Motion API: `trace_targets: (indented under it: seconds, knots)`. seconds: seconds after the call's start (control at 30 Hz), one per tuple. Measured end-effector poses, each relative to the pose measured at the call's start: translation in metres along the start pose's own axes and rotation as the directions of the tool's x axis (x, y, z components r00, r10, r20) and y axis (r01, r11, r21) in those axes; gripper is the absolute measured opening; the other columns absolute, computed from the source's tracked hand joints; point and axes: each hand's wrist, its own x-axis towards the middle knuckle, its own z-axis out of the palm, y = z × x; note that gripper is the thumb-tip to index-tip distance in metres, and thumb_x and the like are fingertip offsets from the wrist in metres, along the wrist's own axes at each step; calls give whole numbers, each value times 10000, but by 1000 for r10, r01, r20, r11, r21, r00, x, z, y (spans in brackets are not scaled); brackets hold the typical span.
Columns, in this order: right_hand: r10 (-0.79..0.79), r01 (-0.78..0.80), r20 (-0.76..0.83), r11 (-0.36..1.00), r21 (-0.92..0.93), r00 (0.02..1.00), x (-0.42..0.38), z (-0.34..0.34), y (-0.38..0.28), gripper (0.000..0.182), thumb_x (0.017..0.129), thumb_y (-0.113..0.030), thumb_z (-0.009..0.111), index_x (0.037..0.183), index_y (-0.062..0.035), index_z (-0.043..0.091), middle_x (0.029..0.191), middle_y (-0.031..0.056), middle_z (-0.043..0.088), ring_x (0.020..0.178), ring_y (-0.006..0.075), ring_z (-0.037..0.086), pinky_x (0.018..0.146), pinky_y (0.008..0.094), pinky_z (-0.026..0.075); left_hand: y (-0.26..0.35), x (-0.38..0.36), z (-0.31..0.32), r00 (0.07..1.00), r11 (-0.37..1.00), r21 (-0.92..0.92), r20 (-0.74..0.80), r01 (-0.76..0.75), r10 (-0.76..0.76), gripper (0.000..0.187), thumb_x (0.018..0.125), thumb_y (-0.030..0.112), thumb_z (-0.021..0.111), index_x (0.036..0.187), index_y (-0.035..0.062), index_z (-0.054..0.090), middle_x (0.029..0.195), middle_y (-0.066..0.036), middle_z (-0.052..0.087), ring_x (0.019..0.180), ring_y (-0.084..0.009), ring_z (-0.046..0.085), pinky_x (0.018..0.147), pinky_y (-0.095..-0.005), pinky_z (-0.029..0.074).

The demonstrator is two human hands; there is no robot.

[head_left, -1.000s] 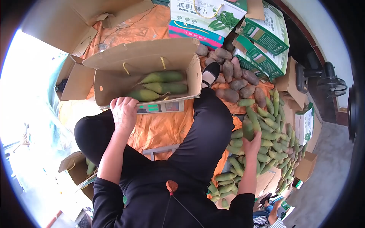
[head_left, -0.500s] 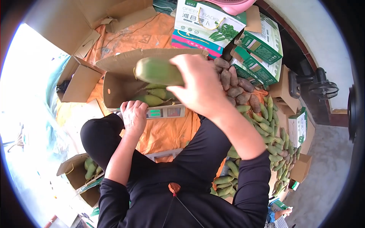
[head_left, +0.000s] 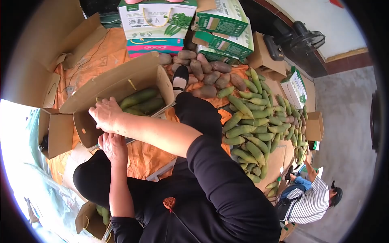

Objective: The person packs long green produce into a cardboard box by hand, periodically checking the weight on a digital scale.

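Observation:
In the head view, an open cardboard box (head_left: 117, 83) stands in front of me with several green radishes (head_left: 138, 97) lying in it. My right hand (head_left: 106, 115) reaches across into the left part of the box, near the radishes' ends. Its fingers are curled downward, and whatever they may hold is hidden. Just below it, my left hand (head_left: 114, 148) has its fingers bent over the box's near edge, close under the right wrist.
Green radishes (head_left: 253, 129) lie heaped on the right, with reddish-brown tubers (head_left: 210, 77) behind them. Printed gift boxes (head_left: 156, 22) stand at the back. A black fan (head_left: 304, 38) is at the far right. A person in a striped shirt (head_left: 312, 200) is at lower right.
My right hand, which held a green radish above the box, has moved left and down into it. That radish is no longer seen in the hand. The view has turned rightward.

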Motion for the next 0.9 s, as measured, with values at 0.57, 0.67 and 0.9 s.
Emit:
trace_targets:
  seconds: [0.57, 0.67, 0.9]
  knots:
    - [796, -832, -380, 544, 107, 471, -358, -62, 355, 264, 831, -200, 644, 942, 40, 633, 928, 166, 664, 901, 334, 638, 788, 399, 482, 8, 3, -8, 995, 999, 22, 94, 40, -42, 158, 732, 70, 688, 884, 106, 661, 908, -35, 641, 941, -247, 586, 953, -416, 372]
    - [920, -950, -350, 251, 186, 175, -446, -22, 378, 410, 808, -245, 694, 1133, -4, 628, 1088, 200, 659, 1030, 349, 616, 859, 413, 487, 8, 3, -7, 995, 999, 9, 90, 34, -35, 136, 747, 80, 686, 878, 103, 656, 896, -29, 640, 935, -243, 585, 942, -406, 370]
    - [985, -979, -151, -48, 197, -78, -499, -8, 394, 592, 773, -267, 751, 1280, -42, 541, 1250, 185, 589, 1173, 358, 539, 962, 436, 468, 10, 7, -7, 995, 999, 35, 102, 12, -15, 141, 751, 79, 677, 886, 102, 647, 914, -41, 649, 936, -249, 587, 931, -403, 370]
